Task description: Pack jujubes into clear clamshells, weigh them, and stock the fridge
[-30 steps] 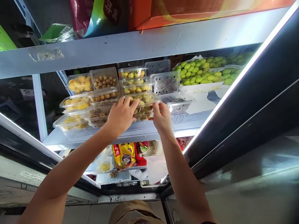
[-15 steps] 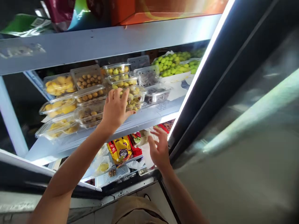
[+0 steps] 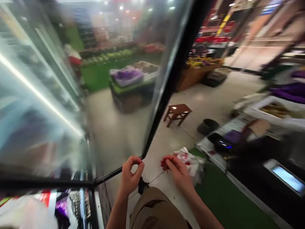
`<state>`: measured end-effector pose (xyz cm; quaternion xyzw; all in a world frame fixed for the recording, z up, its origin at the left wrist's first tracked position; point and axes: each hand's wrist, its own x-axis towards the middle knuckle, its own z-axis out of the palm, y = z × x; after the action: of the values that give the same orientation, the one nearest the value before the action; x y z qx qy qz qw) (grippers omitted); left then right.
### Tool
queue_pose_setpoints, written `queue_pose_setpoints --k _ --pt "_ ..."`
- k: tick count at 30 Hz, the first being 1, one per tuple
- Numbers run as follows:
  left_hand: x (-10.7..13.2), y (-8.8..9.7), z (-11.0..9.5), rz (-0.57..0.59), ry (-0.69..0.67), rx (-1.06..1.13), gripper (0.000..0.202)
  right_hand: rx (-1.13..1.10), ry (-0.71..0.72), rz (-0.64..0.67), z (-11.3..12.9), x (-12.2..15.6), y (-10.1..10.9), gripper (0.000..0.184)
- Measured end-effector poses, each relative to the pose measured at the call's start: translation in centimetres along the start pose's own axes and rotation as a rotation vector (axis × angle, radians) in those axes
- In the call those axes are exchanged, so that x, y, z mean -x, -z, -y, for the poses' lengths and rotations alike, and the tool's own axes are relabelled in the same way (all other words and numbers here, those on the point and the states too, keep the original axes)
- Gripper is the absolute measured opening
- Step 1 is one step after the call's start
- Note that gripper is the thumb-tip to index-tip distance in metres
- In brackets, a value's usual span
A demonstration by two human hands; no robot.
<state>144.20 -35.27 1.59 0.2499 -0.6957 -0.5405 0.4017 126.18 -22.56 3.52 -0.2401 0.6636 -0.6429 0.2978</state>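
Observation:
My left hand (image 3: 131, 176) is in front of the lower corner of the glass door (image 3: 126, 121). Its thumb and index finger curl together into a ring, and I see nothing inside it. To its right, my right hand (image 3: 177, 170) is held in the air, thumb against curled fingers, with no object showing in it. Behind that hand is a white plastic bag (image 3: 199, 165) with red marks, low by the counter. My two hands are apart, above my brown-clothed lap or front (image 3: 154, 208).
A lit refrigerated cabinet (image 3: 40, 82) is on the left, with packages low inside. To the right, a dark counter (image 3: 259, 171) bears a phone (image 3: 287, 176). A brown stool (image 3: 178, 109) and black bucket (image 3: 207, 126) stand on the tiled floor (image 3: 202, 98). Much is blurred.
My view has swung right, from the shelves of boxed fruit to the glass door and shop floor. Both hands have left the shelves, and their spread fingers have curled closed.

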Motion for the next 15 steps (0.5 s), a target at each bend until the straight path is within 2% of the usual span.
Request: queue_pose_setpoints --k 2,3,5,7,10,13,15 --pt "-2.0 -4.9 1.3 0.205 0.043 0.088 0.018 -0.174 -0.033 -0.233 -0.6 -1.6 4.1 0.053" --pt "-3.1 -6.9 1.8 0.285 0.060 0.109 0.020 -0.246 -0.062 -0.314 -1.1 -2.4 5.8 0.054" --pt "-5.7 -10.8 2.6 0.373 0.097 0.148 0.023 -0.353 -0.120 -0.405 -1.8 -4.2 8.7 0.055" --pt "-9.2 -15.2 3.0 0.395 0.138 0.202 0.027 -0.415 -0.135 -0.439 -1.8 -6.2 11.3 0.055" --pt "-16.0 -23.8 2.6 0.420 0.181 0.335 0.036 -0.426 -0.065 -0.453 -0.1 -9.3 15.6 0.051" --pt "-23.2 -33.5 0.6 0.502 0.177 0.487 0.039 -0.363 0.012 -0.447 2.2 -12.2 20.4 0.049" --pt "-27.6 -39.2 -1.0 0.569 0.163 0.559 0.037 -0.307 0.026 -0.498 3.3 -13.9 23.6 0.048"
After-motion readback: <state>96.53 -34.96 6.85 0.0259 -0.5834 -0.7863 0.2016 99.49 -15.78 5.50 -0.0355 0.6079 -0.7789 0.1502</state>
